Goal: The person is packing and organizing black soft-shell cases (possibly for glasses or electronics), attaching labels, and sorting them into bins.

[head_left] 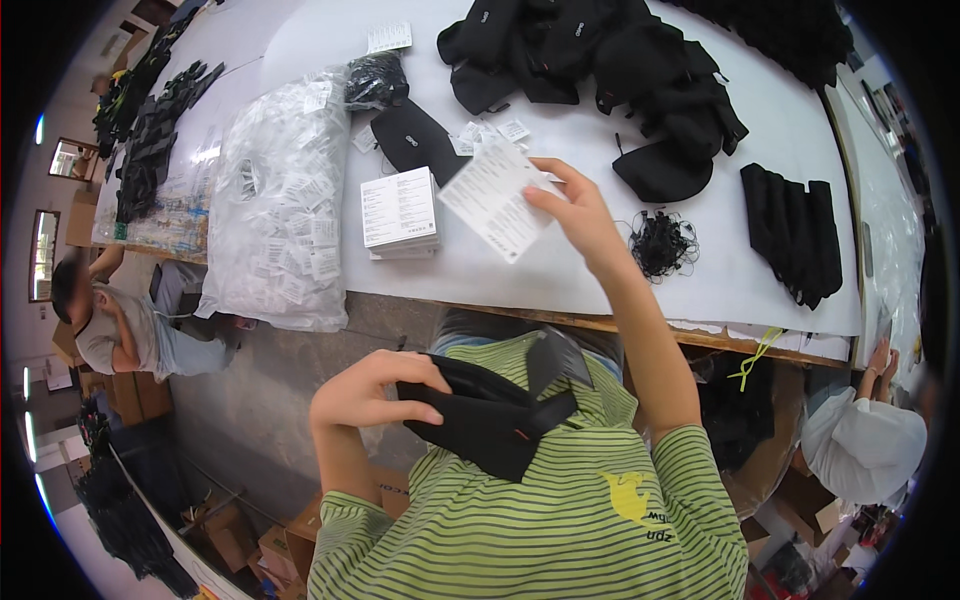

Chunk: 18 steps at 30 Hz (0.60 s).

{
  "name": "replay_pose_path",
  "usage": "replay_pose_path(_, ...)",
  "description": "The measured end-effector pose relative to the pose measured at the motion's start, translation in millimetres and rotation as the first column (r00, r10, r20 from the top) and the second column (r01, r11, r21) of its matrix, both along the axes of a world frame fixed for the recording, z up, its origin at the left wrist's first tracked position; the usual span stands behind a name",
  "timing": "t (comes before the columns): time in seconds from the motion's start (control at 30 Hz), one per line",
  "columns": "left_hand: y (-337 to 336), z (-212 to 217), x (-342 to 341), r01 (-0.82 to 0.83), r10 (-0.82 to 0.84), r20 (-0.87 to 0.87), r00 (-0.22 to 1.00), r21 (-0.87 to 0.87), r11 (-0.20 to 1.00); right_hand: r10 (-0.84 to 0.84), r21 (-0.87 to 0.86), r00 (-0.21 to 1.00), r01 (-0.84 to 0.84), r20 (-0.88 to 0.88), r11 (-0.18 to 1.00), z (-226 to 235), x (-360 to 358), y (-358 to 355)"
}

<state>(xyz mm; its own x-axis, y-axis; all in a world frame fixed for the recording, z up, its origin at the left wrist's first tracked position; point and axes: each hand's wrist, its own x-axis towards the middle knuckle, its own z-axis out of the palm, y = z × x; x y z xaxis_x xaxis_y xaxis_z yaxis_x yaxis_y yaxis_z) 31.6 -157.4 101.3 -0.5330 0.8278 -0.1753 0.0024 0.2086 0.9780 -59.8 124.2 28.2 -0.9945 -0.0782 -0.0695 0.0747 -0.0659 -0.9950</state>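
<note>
Head view: left hand (365,390) grips a black cap (490,410) near the chest. Right hand (575,210) pinches a white card (490,200) above the table (600,270), right of the card stack (398,212).

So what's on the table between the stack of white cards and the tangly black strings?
In the head view, between the stack of white cards and the tangle of black strings is the right hand, holding a white card above the white table.
</note>
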Motion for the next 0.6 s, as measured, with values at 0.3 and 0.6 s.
replay_pose_path(0.3,34.4,2.3,-4.1,0.032,-0.038,-0.148,0.988,-0.041,0.999,0.111,0.696,0.873,0.296,-0.476,0.654,-19.5,-36.2,-74.1)
replay_pose_path(0.6,42.6,19.2,-11.7,-0.324,0.287,-0.471,0.834,0.002,0.946,0.678,-0.133,0.706,-0.666,0.204,0.734,19.3,107.3,77.2)
